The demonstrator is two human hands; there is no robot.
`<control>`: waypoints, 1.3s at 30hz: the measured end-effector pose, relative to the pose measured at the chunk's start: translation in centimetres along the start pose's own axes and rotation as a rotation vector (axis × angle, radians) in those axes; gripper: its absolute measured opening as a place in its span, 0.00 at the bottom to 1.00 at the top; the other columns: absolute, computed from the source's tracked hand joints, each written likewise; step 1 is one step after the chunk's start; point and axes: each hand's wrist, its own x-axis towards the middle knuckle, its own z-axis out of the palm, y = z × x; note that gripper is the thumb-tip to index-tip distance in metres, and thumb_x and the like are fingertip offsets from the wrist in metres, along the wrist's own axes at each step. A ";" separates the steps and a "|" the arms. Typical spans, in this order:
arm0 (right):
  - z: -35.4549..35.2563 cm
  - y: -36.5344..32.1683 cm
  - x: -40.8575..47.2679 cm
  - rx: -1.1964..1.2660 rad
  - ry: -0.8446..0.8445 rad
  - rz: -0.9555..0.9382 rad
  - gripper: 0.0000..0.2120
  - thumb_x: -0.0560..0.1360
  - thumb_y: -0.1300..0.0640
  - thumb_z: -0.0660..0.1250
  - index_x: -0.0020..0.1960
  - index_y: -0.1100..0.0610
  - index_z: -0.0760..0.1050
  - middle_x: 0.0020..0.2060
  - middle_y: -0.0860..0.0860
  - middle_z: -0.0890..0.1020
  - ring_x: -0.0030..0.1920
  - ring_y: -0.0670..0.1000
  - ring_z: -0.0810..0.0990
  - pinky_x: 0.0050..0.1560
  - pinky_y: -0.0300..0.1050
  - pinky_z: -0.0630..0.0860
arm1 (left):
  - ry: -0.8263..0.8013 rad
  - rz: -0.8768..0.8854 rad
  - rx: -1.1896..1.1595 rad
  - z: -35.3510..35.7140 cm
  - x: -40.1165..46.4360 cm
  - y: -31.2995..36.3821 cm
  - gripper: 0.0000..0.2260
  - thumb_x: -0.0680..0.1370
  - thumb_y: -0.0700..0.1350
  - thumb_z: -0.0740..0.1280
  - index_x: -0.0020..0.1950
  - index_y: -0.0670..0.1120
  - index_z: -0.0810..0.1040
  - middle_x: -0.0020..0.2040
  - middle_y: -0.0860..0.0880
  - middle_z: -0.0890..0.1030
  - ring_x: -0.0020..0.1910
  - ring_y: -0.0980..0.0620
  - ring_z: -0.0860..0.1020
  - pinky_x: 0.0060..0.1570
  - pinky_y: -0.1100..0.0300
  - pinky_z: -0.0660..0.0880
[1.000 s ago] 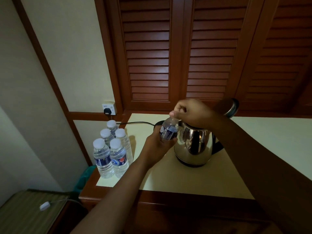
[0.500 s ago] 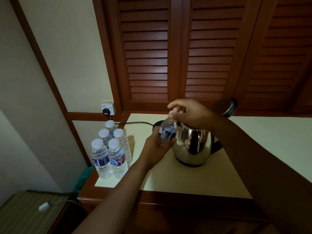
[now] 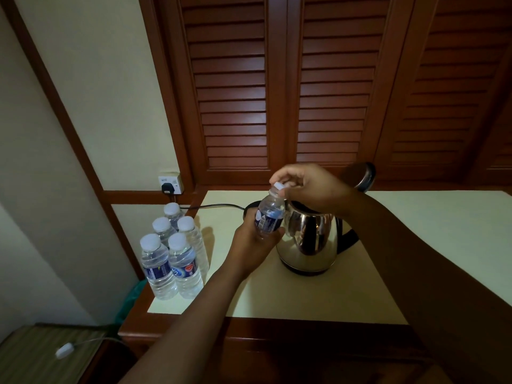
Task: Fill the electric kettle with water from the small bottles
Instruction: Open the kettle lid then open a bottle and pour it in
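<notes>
My left hand grips a small clear water bottle with a blue label, held tilted just left of the kettle's mouth. My right hand pinches the bottle's white cap, which sits just above the bottle's neck. The steel electric kettle stands on its black base on the cream tabletop, lid swung open behind my right wrist. Several capped full bottles stand clustered at the table's left edge.
A black cord runs from the kettle base to a plugged wall socket. Dark louvred wooden doors rise behind the table. The cream tabletop has a wooden front edge. A lower striped surface with a white switch lies at bottom left.
My right hand has lifted slightly, and the white cap now shows between its fingertips above the bottle's neck. The bottle in my left hand stays by the kettle.
</notes>
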 end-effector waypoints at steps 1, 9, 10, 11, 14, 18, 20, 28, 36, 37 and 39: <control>-0.1 -0.1 -0.1 0.003 -0.002 -0.003 0.11 0.74 0.66 0.66 0.54 0.57 0.77 0.42 0.50 0.79 0.39 0.46 0.76 0.38 0.32 0.74 | 0.002 -0.005 -0.001 0.1 0.0 0.1 0.21 0.74 0.47 0.70 0.65 0.52 0.67 0.52 0.56 0.78 0.51 0.56 0.78 0.48 0.60 0.75; -0.5 1.1 -2.0 0.048 0.109 0.064 0.10 0.75 0.63 0.66 0.55 0.55 0.76 0.44 0.46 0.78 0.43 0.42 0.77 0.42 0.33 0.74 | -0.033 0.010 -0.109 1.4 -1.3 0.5 0.18 0.77 0.42 0.68 0.64 0.51 0.66 0.52 0.60 0.77 0.49 0.64 0.78 0.43 0.72 0.73; -0.5 1.7 -2.7 0.044 0.134 0.083 0.10 0.75 0.63 0.65 0.55 0.54 0.76 0.44 0.46 0.78 0.43 0.43 0.77 0.41 0.32 0.73 | -0.042 0.018 -0.121 1.7 -1.7 0.5 0.18 0.77 0.42 0.67 0.64 0.50 0.65 0.52 0.60 0.77 0.49 0.66 0.77 0.43 0.72 0.73; -0.4 2.3 -3.5 0.019 0.160 0.096 0.09 0.76 0.62 0.64 0.54 0.53 0.76 0.43 0.45 0.78 0.43 0.43 0.77 0.40 0.31 0.71 | -0.051 0.025 -0.131 2.0 -2.1 0.3 0.18 0.77 0.42 0.67 0.64 0.50 0.65 0.53 0.60 0.77 0.50 0.68 0.77 0.45 0.73 0.73; 0.3 4.6 -6.4 -0.099 0.251 0.150 0.08 0.77 0.59 0.63 0.55 0.54 0.76 0.43 0.46 0.78 0.42 0.42 0.76 0.39 0.27 0.70 | -0.081 0.033 -0.164 3.3 -3.2 -0.5 0.20 0.78 0.45 0.66 0.67 0.51 0.64 0.58 0.61 0.75 0.55 0.67 0.76 0.48 0.72 0.73; 1.8 8.7 -10.9 -0.217 0.262 0.266 0.07 0.78 0.58 0.62 0.50 0.60 0.77 0.43 0.53 0.79 0.45 0.52 0.78 0.43 0.38 0.70 | -0.098 0.006 -0.155 4.7 -4.3 -1.6 0.22 0.77 0.50 0.67 0.68 0.50 0.63 0.58 0.61 0.75 0.55 0.66 0.75 0.49 0.71 0.73; 2.5 11.7 -12.3 -0.337 0.205 0.335 0.10 0.78 0.58 0.61 0.50 0.63 0.77 0.45 0.59 0.79 0.47 0.58 0.77 0.45 0.43 0.68 | -0.094 0.008 -0.136 5.2 -4.7 -2.1 0.24 0.74 0.51 0.66 0.67 0.48 0.64 0.58 0.60 0.75 0.54 0.66 0.76 0.49 0.71 0.73; 4.3 17.4 -14.1 -0.509 0.168 0.516 0.19 0.80 0.54 0.58 0.68 0.59 0.69 0.65 0.57 0.71 0.64 0.57 0.70 0.62 0.46 0.67 | -0.081 -0.043 -0.065 6.7 -5.4 -3.2 0.21 0.76 0.42 0.68 0.67 0.42 0.65 0.56 0.51 0.75 0.52 0.55 0.75 0.47 0.70 0.71; 5.6 18.3 -14.9 -0.525 0.141 0.515 0.20 0.81 0.54 0.54 0.71 0.58 0.65 0.69 0.57 0.66 0.69 0.56 0.63 0.67 0.46 0.62 | -0.086 -0.052 -0.043 6.8 -5.6 -3.1 0.21 0.76 0.43 0.69 0.66 0.44 0.65 0.56 0.53 0.75 0.52 0.57 0.75 0.45 0.73 0.71; 5.6 18.3 -15.0 -0.522 0.136 0.516 0.21 0.81 0.53 0.53 0.72 0.58 0.64 0.70 0.57 0.65 0.70 0.56 0.62 0.68 0.46 0.62 | -0.086 -0.050 -0.042 6.8 -5.6 -3.1 0.21 0.76 0.43 0.69 0.66 0.45 0.65 0.55 0.55 0.75 0.51 0.59 0.75 0.45 0.74 0.71; 5.6 18.0 -15.0 -0.475 0.145 0.530 0.23 0.81 0.51 0.55 0.73 0.57 0.61 0.71 0.56 0.64 0.71 0.56 0.61 0.69 0.47 0.61 | -0.084 -0.049 -0.037 6.7 -5.7 -3.0 0.21 0.76 0.44 0.69 0.65 0.45 0.66 0.54 0.56 0.75 0.51 0.60 0.76 0.45 0.75 0.71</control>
